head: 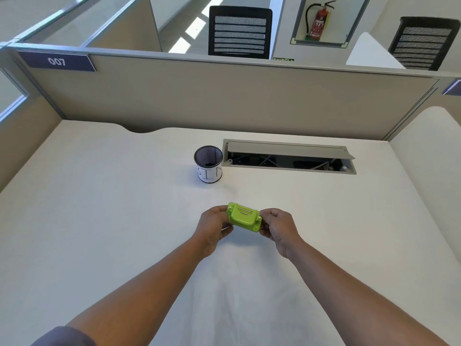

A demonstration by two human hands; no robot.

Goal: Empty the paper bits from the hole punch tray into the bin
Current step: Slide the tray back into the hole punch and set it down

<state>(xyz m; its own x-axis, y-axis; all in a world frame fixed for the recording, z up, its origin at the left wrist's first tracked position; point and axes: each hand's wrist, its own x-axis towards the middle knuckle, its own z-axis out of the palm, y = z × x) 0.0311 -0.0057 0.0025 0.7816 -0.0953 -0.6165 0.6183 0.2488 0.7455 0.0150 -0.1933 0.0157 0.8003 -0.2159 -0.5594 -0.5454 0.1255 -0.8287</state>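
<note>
White table in a beige-partitioned cubicle; both hands' grips, left hand and right hand, clasp the lime-green hole punch near the mesh bin.

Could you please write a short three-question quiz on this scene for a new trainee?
1. True or false: both hands are holding the green hole punch.
2. Where does the mesh bin stand relative to the hole punch? A) nearer the person B) farther away, slightly to the left C) to the far right
3. Fill in: the flap of the cable tray set into the desk is ____.

Key
1. True: the left hand grips its left end and the right hand its right end.
2. B.
3. Open; cables show inside.
</note>
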